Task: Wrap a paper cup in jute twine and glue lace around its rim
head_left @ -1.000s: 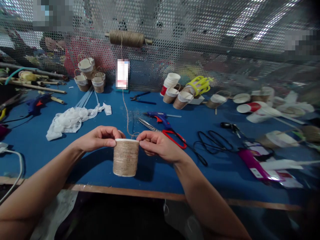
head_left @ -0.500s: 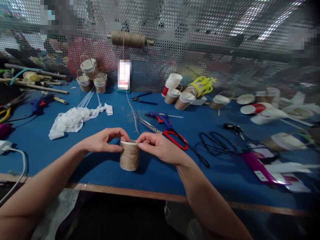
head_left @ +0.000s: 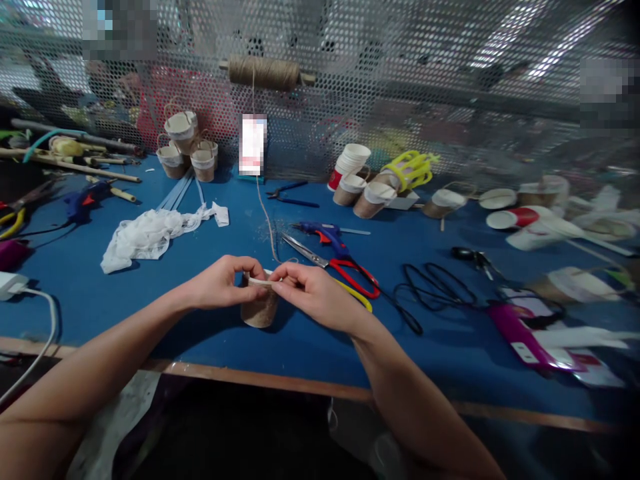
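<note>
A paper cup wrapped in brown twine (head_left: 259, 311) is held over the near middle of the blue table, its pale rim up. My left hand (head_left: 223, 283) is closed on its left side, thumb outside and fingers at the rim. The fingers of my right hand (head_left: 310, 293) are pinched at the right side of the same rim. Just beyond the hands lies a loose twine end (head_left: 273, 237), which runs up to a twine spool (head_left: 263, 72). Scissors (head_left: 345, 270) and a blue glue gun (head_left: 327, 237) lie close to my right hand.
White lace (head_left: 137, 237) lies to the left, with finished twine cups (head_left: 181, 127) stacked behind it. Pliers (head_left: 293, 195) and a phone (head_left: 253, 145) are at the back. More cups (head_left: 375, 199), a black cord (head_left: 435, 290) and a purple box (head_left: 520, 340) occupy the right side.
The cup has tilted and risen slightly, so less of its side shows. Both hands stay on its rim. The whole view has shifted a little.
</note>
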`<act>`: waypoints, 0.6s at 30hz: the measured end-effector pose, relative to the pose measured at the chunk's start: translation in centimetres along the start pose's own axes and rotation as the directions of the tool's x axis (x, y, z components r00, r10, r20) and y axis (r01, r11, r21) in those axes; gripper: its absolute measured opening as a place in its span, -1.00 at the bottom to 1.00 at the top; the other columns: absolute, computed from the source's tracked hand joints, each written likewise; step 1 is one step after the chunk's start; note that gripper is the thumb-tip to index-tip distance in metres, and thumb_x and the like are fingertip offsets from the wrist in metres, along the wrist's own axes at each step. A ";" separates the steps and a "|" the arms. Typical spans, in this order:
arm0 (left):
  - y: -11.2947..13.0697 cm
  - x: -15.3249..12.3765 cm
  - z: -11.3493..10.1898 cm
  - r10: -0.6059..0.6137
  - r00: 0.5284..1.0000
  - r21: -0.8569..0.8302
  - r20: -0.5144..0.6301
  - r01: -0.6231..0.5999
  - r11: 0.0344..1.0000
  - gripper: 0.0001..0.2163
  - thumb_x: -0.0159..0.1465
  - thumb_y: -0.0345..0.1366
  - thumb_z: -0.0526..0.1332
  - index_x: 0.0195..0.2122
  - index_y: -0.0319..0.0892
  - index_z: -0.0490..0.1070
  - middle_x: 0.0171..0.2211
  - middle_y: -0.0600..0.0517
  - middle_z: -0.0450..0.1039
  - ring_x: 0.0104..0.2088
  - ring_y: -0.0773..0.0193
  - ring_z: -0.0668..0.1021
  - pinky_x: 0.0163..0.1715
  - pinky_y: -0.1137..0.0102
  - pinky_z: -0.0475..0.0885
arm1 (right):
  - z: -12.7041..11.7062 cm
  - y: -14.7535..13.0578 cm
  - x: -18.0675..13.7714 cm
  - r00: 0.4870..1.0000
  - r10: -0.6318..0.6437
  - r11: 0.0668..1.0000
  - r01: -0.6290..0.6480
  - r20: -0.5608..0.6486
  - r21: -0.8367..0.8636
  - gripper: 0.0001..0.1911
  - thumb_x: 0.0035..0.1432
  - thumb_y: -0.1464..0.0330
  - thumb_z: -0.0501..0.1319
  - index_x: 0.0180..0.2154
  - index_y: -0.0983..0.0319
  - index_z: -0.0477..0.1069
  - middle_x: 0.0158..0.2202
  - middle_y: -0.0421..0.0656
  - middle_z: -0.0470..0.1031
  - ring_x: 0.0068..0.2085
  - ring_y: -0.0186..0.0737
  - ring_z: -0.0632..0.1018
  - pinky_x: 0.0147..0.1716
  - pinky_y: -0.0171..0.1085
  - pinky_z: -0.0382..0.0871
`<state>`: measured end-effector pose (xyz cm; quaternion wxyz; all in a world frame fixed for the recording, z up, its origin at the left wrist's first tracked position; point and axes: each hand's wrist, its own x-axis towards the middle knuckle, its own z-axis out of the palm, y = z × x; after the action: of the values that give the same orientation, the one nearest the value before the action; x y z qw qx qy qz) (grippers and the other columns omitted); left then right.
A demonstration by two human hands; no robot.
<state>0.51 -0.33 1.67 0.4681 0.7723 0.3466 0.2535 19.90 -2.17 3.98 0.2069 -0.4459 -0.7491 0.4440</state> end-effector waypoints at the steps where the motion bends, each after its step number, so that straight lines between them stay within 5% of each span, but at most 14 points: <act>1: -0.1 0.0 0.0 -0.003 1.000 -0.014 0.002 0.003 1.000 -0.87 0.12 -0.29 0.20 -0.41 -0.26 0.37 -0.42 0.03 0.42 -0.38 0.32 0.42 -0.34 0.41 0.30 | 0.0 0.0 0.0 1.000 0.002 1.000 -0.002 -0.003 0.007 -0.85 0.15 0.31 0.10 -0.35 0.26 0.36 -0.64 -0.35 0.14 -0.59 -0.44 0.17 -0.60 -0.37 0.02; 18: 0.0 0.0 -0.1 0.004 1.000 -0.030 0.000 -0.004 1.000 -0.85 0.15 -0.26 0.18 -0.41 -0.26 0.36 -0.43 0.03 0.40 -0.38 0.32 0.42 -0.34 0.42 0.30 | 0.1 0.1 0.0 1.000 0.010 1.000 -0.009 -0.008 0.027 -0.86 0.15 0.33 0.11 -0.39 0.26 0.31 -0.64 -0.35 0.16 -0.59 -0.46 0.17 -0.60 -0.38 0.03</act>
<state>0.37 -0.28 1.69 0.4790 0.7661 0.3411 0.2595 19.83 -2.21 3.83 0.2139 -0.4485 -0.7401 0.4531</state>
